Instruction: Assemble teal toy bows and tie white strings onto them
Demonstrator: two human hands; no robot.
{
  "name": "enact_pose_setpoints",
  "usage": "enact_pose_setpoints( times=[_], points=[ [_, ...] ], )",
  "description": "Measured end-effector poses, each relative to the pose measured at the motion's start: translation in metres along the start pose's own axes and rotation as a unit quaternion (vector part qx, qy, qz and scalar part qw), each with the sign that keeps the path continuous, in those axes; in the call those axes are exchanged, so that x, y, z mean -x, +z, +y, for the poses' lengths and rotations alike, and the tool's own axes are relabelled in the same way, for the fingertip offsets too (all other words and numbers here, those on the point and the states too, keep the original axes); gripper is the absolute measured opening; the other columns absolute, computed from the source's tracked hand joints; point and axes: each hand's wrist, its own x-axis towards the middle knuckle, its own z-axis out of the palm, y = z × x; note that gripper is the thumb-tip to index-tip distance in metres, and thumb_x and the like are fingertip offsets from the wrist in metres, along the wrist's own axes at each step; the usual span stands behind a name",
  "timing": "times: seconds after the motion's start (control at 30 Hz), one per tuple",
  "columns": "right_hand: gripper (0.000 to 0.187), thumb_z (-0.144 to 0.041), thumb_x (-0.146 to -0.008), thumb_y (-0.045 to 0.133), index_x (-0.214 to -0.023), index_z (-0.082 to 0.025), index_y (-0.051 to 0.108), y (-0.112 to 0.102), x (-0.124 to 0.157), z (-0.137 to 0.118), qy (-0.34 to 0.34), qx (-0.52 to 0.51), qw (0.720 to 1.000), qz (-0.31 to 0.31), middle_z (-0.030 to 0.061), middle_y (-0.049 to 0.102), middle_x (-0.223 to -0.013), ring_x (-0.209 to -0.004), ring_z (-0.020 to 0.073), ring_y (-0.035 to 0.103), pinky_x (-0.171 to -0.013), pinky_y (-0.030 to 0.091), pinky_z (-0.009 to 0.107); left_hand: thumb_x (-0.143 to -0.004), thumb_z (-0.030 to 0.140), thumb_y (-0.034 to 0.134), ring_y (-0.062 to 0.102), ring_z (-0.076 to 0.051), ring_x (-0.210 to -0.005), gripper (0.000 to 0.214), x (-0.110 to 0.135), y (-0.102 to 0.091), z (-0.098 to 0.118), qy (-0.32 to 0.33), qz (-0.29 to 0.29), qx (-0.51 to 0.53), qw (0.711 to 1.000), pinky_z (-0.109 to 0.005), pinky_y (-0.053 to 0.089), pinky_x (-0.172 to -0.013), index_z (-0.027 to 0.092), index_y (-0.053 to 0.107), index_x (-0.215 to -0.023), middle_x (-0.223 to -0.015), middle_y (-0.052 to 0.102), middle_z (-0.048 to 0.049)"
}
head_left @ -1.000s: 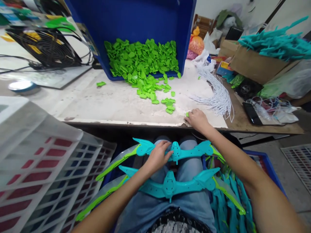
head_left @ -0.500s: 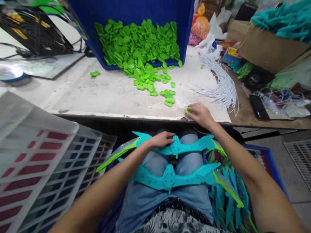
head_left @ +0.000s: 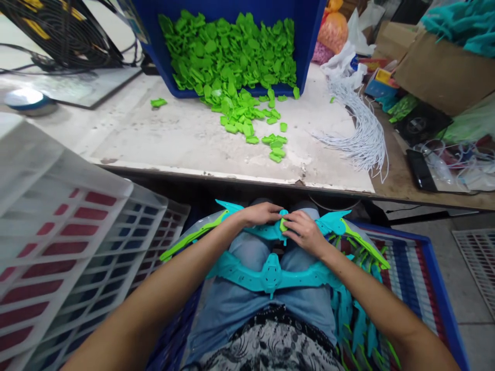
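The small green piece (head_left: 283, 224) sits pinched against the middle of the upper teal winged part (head_left: 333, 221), which lies crosswise over my knees, green-tipped ends outward. The lower teal winged part (head_left: 270, 275) lies parallel, nearer my waist.

Teal bow pieces, lower centre: two, an upper bow piece (head_left: 332, 221) and a lower bow piece (head_left: 270, 275). On the upper one: one green tab (head_left: 283, 225). Top centre: one blue bin (head_left: 309, 41). Its heaped tabs (head_left: 232, 46): too many to count. Upper left: one stray tab (head_left: 158, 102). Right: one white cord bundle (head_left: 365, 141).
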Motion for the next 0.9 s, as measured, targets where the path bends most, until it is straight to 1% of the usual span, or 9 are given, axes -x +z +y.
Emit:
enact_pose_setpoints(
  times=[0.13,0.23,0.33,0.4,0.47,0.57,0.73,0.83,0.9],
  points=[
    [0.012,-0.031,-0.087,0.064,-0.095,-0.022,0.068,0.002,0.003,-0.006,0.064,-0.023,0.998,0.015,0.0083,0.068,-0.11,-0.108,0.0249,0.056,-0.094,0.046,0.045,-0.065,0.052,0.071,0.05,-0.014,-0.066,0.052,-0.002,0.003,-0.003,0.016,0.034,-0.041,0.998,-0.021,0.037,-0.059,0.014,0.065,-0.1,-0.068,0.057,0.0025],
    [0.024,-0.031,-0.079,0.072,-0.099,-0.022,0.064,0.003,-0.001,-0.009,0.208,-0.051,0.977,0.008,0.0078,0.065,-0.111,-0.106,0.0243,0.058,-0.091,0.046,0.043,-0.066,0.051,0.068,0.049,-0.013,-0.062,0.054,-0.005,0.007,-0.003,0.015,0.079,-0.075,0.994,-0.022,0.034,-0.054,0.012,0.062,-0.102,-0.065,0.054,0.0027],
    [0.055,-0.032,-0.069,0.078,-0.118,-0.023,0.055,-0.002,-0.012,-0.009,0.34,-0.088,0.933,-0.074,0.0063,0.065,-0.109,-0.098,0.0228,0.062,-0.085,0.048,0.038,-0.066,0.046,0.067,0.051,-0.014,-0.063,0.052,-0.006,0.011,0.001,0.009,0.101,-0.101,0.99,-0.022,0.035,-0.053,0.011,0.062,-0.104,-0.068,0.056,0.0018],
    [0.067,-0.033,-0.067,0.079,-0.127,-0.025,0.05,-0.007,-0.021,-0.008,0.379,-0.095,0.909,-0.142,0.0048,0.066,-0.104,-0.098,0.0236,0.063,-0.083,0.047,0.037,-0.066,0.042,0.067,0.054,-0.015,-0.066,0.048,-0.005,0.013,0.004,0.003,0.123,-0.114,0.986,-0.022,0.037,-0.055,0.012,0.063,-0.103,-0.069,0.058,0.0012],
    [0.072,-0.033,-0.066,0.08,-0.131,-0.026,0.049,-0.009,-0.028,-0.006,0.391,-0.09,0.897,-0.184,0.0036,0.067,-0.098,-0.097,0.0239,0.063,-0.081,0.046,0.035,-0.066,0.039,0.066,0.055,-0.015,-0.067,0.043,-0.005,0.016,0.004,-0.008,0.136,-0.118,0.984,-0.022,0.038,-0.055,0.012,0.064,-0.1,-0.069,0.06,0.001],
    [0.072,-0.033,-0.064,0.081,-0.129,-0.025,0.052,-0.008,-0.031,-0.003,0.395,-0.082,0.894,-0.192,0.0019,0.067,-0.094,-0.087,0.0211,0.064,-0.076,0.046,0.032,-0.065,0.035,0.065,0.057,-0.017,-0.069,0.037,-0.007,0.018,0.002,-0.019,0.148,-0.112,0.982,-0.023,0.039,-0.057,0.013,0.065,-0.094,-0.071,0.062,0.0003],
    [0.065,-0.034,-0.062,0.08,-0.123,-0.026,0.058,-0.013,-0.033,-0.003,0.339,-0.048,0.917,-0.202,-0.0006,0.07,-0.083,-0.078,0.0206,0.066,-0.065,0.045,0.027,-0.065,0.034,0.067,0.058,-0.017,-0.067,0.039,-0.007,0.017,0.001,-0.033,0.148,-0.099,0.984,-0.023,0.041,-0.055,0.011,0.065,-0.097,-0.07,0.064,-0.0003],
    [0.033,-0.035,-0.073,0.072,-0.105,-0.026,0.069,-0.035,-0.057,-0.003,0.266,0.009,0.94,-0.214,0.0022,0.073,-0.082,-0.078,0.0221,0.068,-0.062,0.045,0.026,-0.068,0.035,0.067,0.061,-0.019,-0.071,0.04,-0.006,0.015,0.003,-0.031,0.139,-0.107,0.984,-0.025,0.044,-0.059,0.011,0.066,-0.101,-0.074,0.067,-0.0019],
    [0.019,-0.036,-0.086,0.058,-0.092,-0.024,0.072,-0.051,-0.089,-0.001,0.253,0.072,0.956,-0.133,0.0042,0.074,-0.084,-0.081,0.0221,0.068,-0.066,0.046,0.028,-0.07,0.034,0.068,0.064,-0.022,-0.084,0.042,-0.006,0.015,0.005,-0.009,0.147,-0.134,0.98,-0.028,0.049,-0.07,0.011,0.066,-0.104,-0.088,0.071,-0.0057]
  ],
)
